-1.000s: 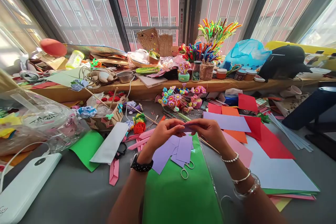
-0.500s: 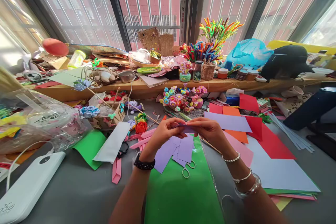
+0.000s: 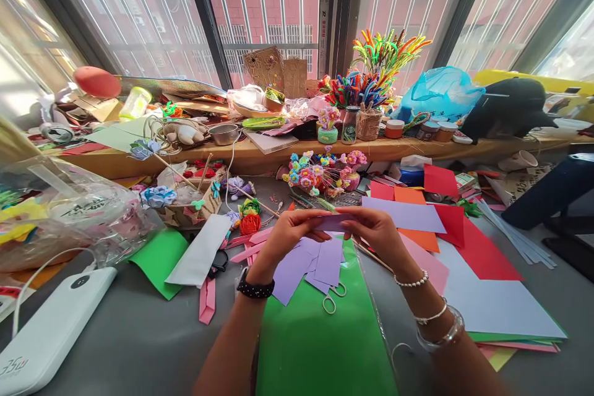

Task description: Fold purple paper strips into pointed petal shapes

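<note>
Two hands are up over the table, the left hand (image 3: 288, 236) and the right hand (image 3: 374, 232), sharing one small purple strip (image 3: 335, 221). One pair of scissors (image 3: 332, 298) lies below them on one green sheet (image 3: 320, 346). Three bracelets (image 3: 436, 322) ring the right wrist, and one black watch (image 3: 253, 288) sits on the left. One white power bank (image 3: 49, 331) lies at far left, and one blue plastic bag (image 3: 439, 94) is on the sill.

One camera sits on the person's head, looking forward and down, close over the messy table (image 3: 139, 334).
</note>
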Demonstrator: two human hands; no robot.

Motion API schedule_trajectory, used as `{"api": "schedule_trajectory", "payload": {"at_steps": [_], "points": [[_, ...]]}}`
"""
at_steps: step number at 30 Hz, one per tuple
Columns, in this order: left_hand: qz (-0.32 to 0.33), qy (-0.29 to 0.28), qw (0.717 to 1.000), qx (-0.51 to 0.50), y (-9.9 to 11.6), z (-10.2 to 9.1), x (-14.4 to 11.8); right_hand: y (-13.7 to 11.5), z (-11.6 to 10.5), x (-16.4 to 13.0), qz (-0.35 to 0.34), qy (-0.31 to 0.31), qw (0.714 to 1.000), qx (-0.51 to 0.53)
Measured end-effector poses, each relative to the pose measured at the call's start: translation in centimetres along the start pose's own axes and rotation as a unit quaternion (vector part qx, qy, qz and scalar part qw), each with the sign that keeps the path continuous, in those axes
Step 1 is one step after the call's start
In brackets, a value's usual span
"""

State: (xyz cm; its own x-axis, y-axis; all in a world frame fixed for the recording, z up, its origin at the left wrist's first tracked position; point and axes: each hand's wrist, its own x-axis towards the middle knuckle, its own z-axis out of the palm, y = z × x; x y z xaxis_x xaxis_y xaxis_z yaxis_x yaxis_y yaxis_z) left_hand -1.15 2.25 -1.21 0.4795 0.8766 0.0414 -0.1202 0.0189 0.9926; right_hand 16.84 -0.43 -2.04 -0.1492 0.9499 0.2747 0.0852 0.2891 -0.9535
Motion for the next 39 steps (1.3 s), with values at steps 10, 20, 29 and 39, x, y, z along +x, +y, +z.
{"api": "schedule_trajectory", "payload": {"at_steps": [10,20,29,39], "points": [[-0.050,-0.037,0.998,-0.008,0.1,-0.6,-0.1,0.6,-0.6,0.1,-0.038,-0.021,0.999,0.010],[-0.027,0.013,0.999,0.038,-0.2,0.1,0.2,0.5,-0.3,0.1,-0.049,-0.021,0.997,-0.050],[0.018,0.008,0.993,0.121,-0.5,-0.1,0.2,0.3,0.2,0.3,0.017,-0.006,0.995,-0.100],[0.008,0.040,0.995,0.088,-0.5,0.6,0.4,0.3,0.3,0.3,0.027,0.032,0.994,-0.102]]}}
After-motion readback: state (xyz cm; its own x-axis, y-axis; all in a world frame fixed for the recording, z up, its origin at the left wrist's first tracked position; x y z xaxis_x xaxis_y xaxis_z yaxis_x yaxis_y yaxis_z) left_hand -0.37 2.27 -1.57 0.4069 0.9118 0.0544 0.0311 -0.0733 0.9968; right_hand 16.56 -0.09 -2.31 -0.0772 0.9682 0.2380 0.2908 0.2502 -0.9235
